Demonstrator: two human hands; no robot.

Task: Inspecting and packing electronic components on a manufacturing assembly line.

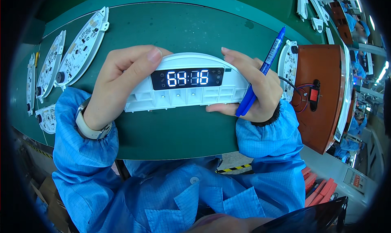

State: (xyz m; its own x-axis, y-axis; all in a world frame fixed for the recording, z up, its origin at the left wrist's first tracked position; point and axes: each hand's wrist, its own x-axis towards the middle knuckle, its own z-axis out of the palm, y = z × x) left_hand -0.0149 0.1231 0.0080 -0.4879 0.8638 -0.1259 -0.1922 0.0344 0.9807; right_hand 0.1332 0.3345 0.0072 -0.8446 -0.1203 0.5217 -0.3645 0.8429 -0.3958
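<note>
I hold a white curved display panel [187, 95] with both hands above a green conveyor belt [171, 131]. Its black window shows lit white digits and small icons. My left hand [122, 82] grips the panel's left end, thumb on the top edge; a pale watch sits on that wrist. My right hand [254, 90] grips the right end and also keeps a blue pen [262, 68] between its fingers, tip pointing down. Both sleeves are blue.
Several white curved circuit boards [81, 47] lie in a row on the belt at the left. A brown fixture [324, 90] with wires and another board stands at the right. Other workers in blue sit far right. Red trays [321, 188] lie below.
</note>
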